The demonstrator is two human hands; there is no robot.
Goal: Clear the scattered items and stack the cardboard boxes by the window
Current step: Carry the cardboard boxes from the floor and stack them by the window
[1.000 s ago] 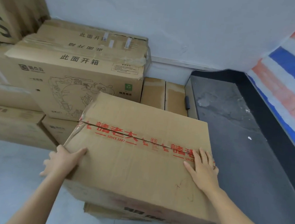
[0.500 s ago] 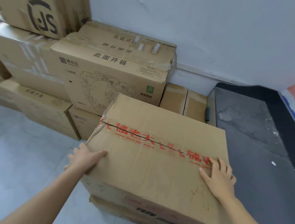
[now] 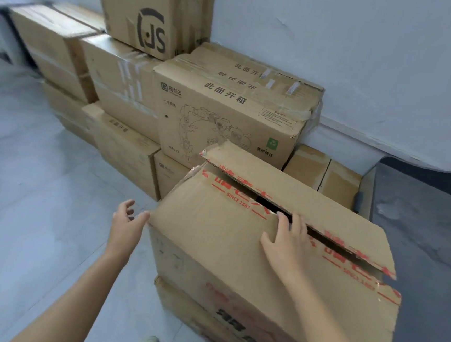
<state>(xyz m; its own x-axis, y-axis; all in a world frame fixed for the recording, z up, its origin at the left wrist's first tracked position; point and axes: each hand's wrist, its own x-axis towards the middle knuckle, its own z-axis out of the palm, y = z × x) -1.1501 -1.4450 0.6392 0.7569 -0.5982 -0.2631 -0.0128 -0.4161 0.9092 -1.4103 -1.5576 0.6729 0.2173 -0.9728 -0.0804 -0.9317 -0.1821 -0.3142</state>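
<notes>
Along the far-left wall stand stacked cartons (image 3: 121, 101). The left hand (image 3: 127, 225) is released, fingers loose, thumb at the left corner of the red-taped box (image 3: 212, 251). This box sits near right atop a lower box (image 3: 200, 321). The right hand (image 3: 284, 244) lies flat on its near flap, grasping nothing.

Left hand (image 3: 128, 226) loosely open; right hand (image 3: 284, 244) flat, fingers spread.

Brown cardboard box w/ red-printed tape (image 3: 212, 246) sits on a brown carton w/ black lettering (image 3: 200, 316), at front. Behind it: brown carton w/ line drawing (image 3: 223, 121), against pale wall (image 3: 365, 60). Tall brown carton w/ round black logo (image 3: 150, 14) stacked further back-left. Dark floor strip (image 3: 425, 243) to the rt.
</notes>
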